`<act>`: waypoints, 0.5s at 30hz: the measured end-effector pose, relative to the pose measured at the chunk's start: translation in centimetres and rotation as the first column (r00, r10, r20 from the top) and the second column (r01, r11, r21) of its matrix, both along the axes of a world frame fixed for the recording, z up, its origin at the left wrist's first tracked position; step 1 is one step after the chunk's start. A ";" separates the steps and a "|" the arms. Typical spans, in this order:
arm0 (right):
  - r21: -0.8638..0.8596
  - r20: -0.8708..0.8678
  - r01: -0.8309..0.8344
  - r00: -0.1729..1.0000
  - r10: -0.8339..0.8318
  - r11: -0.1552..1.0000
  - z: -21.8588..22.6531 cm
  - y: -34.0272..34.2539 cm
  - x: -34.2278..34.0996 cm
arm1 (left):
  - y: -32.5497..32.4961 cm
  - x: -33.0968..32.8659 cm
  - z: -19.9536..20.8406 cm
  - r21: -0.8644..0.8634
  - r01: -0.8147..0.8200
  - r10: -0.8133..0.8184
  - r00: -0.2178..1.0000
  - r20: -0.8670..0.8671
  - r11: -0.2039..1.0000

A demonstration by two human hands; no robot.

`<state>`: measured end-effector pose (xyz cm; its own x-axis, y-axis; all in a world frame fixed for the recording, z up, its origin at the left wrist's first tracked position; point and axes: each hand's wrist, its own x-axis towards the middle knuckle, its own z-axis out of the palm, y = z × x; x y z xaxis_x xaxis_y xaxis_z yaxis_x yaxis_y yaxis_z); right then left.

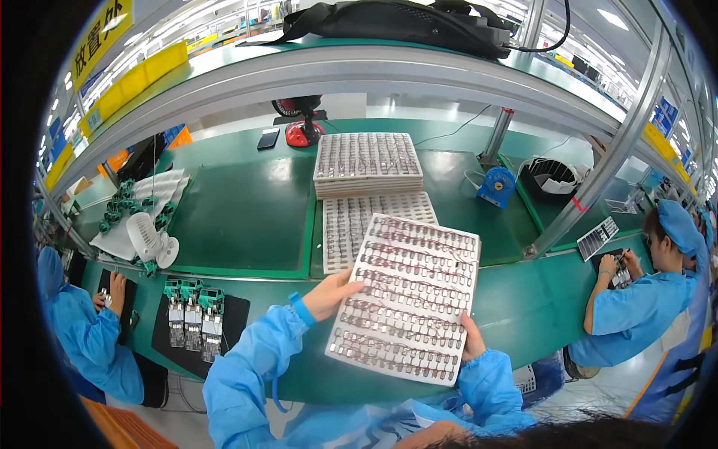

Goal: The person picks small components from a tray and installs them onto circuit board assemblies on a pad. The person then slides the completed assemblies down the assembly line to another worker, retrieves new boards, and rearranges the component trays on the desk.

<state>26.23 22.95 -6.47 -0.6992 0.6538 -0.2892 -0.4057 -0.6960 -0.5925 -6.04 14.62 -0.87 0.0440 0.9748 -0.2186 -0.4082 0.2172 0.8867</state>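
A white tray (404, 299) filled with rows of small metallic parts with thin reddish wires is held up, tilted, over the near bench edge. My left hand (333, 293) grips its left edge, with a blue band around the wrist. At the lower right edge, my right hand (473, 338) has its fingers on the rim, part of the hand hidden behind the tray. Just beyond lies a similar white tray (338, 238) of parts, partly covered by the held one. Behind that rises a stack of white trays (368, 187), its top one full of parts.
Left of me, several green-topped circuit assemblies (193, 322) rest on a black mat (236, 318). A small white fan (149, 241), red fan (303, 131), phone (268, 138) and blue device (496, 187) stand farther back. Co-workers sit on both sides. A metal-framed shelf (359, 63) spans overhead.
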 end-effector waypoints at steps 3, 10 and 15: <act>0.010 0.035 0.040 0.999 -0.041 0.999 -0.8 -0.9 1.6 | 0.6 1.1 0.4 0.046 -0.016 0.022 0.990 -0.143 0.999; 0.022 0.034 0.055 0.998 -0.055 0.998 -1.3 -2.0 2.8 | 0.8 2.5 0.7 0.112 -0.005 0.044 0.937 -0.347 0.994; -0.041 0.079 0.126 0.989 -0.122 0.991 -2.0 -2.8 3.8 | 0.5 2.0 -0.3 0.055 -0.024 0.043 0.926 -0.375 0.998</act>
<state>30.01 20.12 -8.51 -0.5881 0.7191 -0.3701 -0.4456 -0.6700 -0.5938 -4.06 15.10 -1.13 -0.0654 0.9841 -0.1653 -0.0493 0.1623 0.9855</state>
